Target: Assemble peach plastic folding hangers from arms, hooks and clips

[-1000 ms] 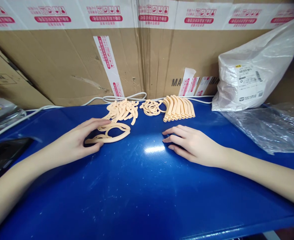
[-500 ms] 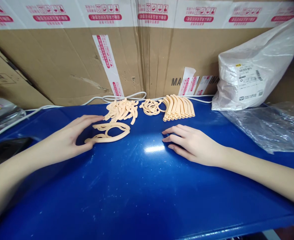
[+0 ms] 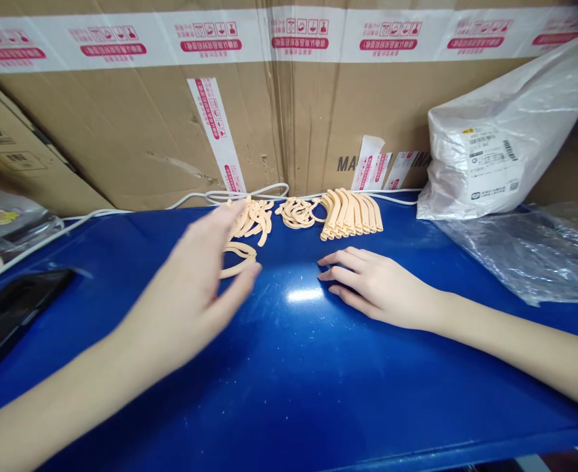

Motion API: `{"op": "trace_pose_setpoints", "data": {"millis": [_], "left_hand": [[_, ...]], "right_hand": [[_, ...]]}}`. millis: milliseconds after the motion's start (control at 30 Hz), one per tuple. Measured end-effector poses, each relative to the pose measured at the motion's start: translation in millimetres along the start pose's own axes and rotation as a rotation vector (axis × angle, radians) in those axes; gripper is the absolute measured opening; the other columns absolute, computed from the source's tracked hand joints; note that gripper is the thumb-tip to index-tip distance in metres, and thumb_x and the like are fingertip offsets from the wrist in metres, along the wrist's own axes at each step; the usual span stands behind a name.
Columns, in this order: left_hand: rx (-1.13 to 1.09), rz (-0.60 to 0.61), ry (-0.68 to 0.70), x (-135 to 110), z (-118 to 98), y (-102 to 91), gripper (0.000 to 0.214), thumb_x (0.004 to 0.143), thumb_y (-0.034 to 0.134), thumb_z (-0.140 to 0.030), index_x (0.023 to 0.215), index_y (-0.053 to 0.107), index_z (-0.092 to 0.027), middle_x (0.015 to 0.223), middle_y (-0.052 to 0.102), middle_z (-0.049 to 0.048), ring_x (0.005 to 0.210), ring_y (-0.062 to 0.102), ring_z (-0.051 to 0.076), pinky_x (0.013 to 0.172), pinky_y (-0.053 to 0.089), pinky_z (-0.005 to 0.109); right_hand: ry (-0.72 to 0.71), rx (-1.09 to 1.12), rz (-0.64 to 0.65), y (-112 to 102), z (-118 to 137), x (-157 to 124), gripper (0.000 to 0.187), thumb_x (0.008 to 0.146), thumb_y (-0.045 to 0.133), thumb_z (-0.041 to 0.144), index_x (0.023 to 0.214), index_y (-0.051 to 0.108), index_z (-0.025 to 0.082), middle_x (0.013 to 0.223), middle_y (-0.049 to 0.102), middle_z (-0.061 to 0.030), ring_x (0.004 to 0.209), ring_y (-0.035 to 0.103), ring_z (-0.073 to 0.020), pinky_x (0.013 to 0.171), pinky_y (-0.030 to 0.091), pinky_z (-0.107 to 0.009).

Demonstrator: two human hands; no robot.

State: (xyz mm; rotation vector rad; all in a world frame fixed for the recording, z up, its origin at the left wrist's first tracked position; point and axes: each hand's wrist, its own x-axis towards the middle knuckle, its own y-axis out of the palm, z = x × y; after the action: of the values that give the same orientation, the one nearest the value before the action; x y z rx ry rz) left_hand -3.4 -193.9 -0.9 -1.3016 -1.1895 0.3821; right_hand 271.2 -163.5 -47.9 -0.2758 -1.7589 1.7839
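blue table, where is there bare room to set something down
Bare: the broad front of the table, from between the left hand and right hand to the near edge. Crowded: the back, with beige pieces and white bag; the right, with clear plastic; the left, with a phone.

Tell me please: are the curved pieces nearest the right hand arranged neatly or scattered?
Arranged neatly: the curved pieces lie side by side, bending the same way, near ends lined up, beyond the right hand.

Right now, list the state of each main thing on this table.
Left hand: open, blurred
Right hand: open, palm down
Curved frame: partly hidden
Loose strips: heaped
Rings: piled
Curved tubes: lined up
Phone: flat, dark
White bag: bulging
Clear plastic: crumpled
Cable: looped
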Motion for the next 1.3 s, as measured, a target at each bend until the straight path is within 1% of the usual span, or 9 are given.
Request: {"op": "trace_pose_setpoints", "data": {"millis": [67,167,267,400,700,800,967,1233,1300], "left_hand": [[-0.017,0.098,0.068,1,-12,13.9,0.056,0.094,0.041,-0.042,0.145,0.03,-0.02,0.149,0.039,0.0093,0.139,0.034,0.026,0.116,0.029,0.046],[-0.055,0.255,0.118,3,-18,31.7,0.046,0.096,0.037,-0.044,0.137,0.045,-0.023,0.145,0.046,0.0082,0.133,0.042,0.027,0.11,0.038,0.049],[-0.09,0.317,0.147,5,-16,41.3,0.039,0.098,0.034,-0.041,0.127,0.055,-0.023,0.136,0.055,0.0068,0.126,0.05,0.025,0.11,0.036,0.051],[-0.095,0.328,0.168,4,-10,46.1,0.033,0.099,0.035,-0.035,0.118,0.059,-0.023,0.125,0.063,0.004,0.118,0.057,0.022,0.115,0.022,0.057],[-0.041,0.264,0.247,-2,-6,52.5,0.034,0.099,0.037,-0.037,0.12,0.058,-0.02,0.123,0.065,0.006,0.118,0.057,0.023,0.115,0.021,0.055],[-0.045,0.268,0.243,-2,-7,51.9,0.034,0.099,0.037,-0.036,0.12,0.058,-0.019,0.122,0.064,0.0065,0.117,0.056,0.024,0.113,0.025,0.054],[-0.104,0.284,0.219,-1,-7,51.0,0.034,0.099,0.038,-0.038,0.12,0.057,-0.019,0.123,0.061,0.0077,0.11,0.057,0.024,0.098,0.043,0.045],[-0.12,0.29,0.222,0,-5,51.9,0.033,0.098,0.04,-0.037,0.12,0.056,-0.019,0.123,0.06,0.0076,0.109,0.057,0.024,0.096,0.044,0.044],[-0.117,0.285,0.225,0,-5,51.9,0.032,0.097,0.041,-0.035,0.12,0.056,-0.018,0.123,0.06,0.0077,0.109,0.056,0.023,0.096,0.043,0.044]], "right_hand": [[-0.002,-0.002,-0.009,0,0,-1,0.027,0.097,0.041,0.027,0.11,0.062,0.017,0.119,0.06,-0.0116,0.104,0.058,-0.0221,0.09,0.05,-0.041],[-0.005,-0.005,-0.017,0,0,-1,0.027,0.097,0.041,0.027,0.109,0.062,0.017,0.118,0.061,-0.0116,0.103,0.058,-0.0219,0.09,0.05,-0.041],[-0.004,-0.013,-0.013,0,0,0,0.027,0.097,0.04,0.027,0.109,0.062,0.016,0.119,0.061,-0.0117,0.104,0.058,-0.022,0.09,0.049,-0.041],[-0.001,-0.017,-0.003,1,0,1,0.028,0.097,0.04,0.027,0.111,0.062,0.016,0.12,0.06,-0.0114,0.105,0.058,-0.022,0.091,0.049,-0.041],[-0.003,-0.019,-0.008,0,1,1,0.027,0.097,0.04,0.027,0.11,0.062,0.017,0.12,0.06,-0.0112,0.105,0.057,-0.022,0.091,0.049,-0.042],[0.004,-0.018,0.002,0,1,1,0.028,0.098,0.039,0.027,0.11,0.062,0.016,0.12,0.06,-0.0111,0.105,0.057,-0.022,0.092,0.049,-0.041],[0.007,-0.011,0.007,0,0,1,0.028,0.098,0.039,0.027,0.109,0.062,0.016,0.12,0.06,-0.0114,0.106,0.057,-0.0221,0.093,0.048,-0.041],[0.015,0.041,0.022,-3,0,3,0.027,0.098,0.039,0.027,0.112,0.06,0.017,0.121,0.06,-0.0098,0.107,0.058,-0.0209,0.094,0.047,-0.039],[0.065,0.085,-0.032,-9,-3,4,0.026,0.098,0.04,0.027,0.112,0.06,0.018,0.114,0.063,-0.0083,0.103,0.059,-0.0194,0.091,0.048,-0.036]]}}
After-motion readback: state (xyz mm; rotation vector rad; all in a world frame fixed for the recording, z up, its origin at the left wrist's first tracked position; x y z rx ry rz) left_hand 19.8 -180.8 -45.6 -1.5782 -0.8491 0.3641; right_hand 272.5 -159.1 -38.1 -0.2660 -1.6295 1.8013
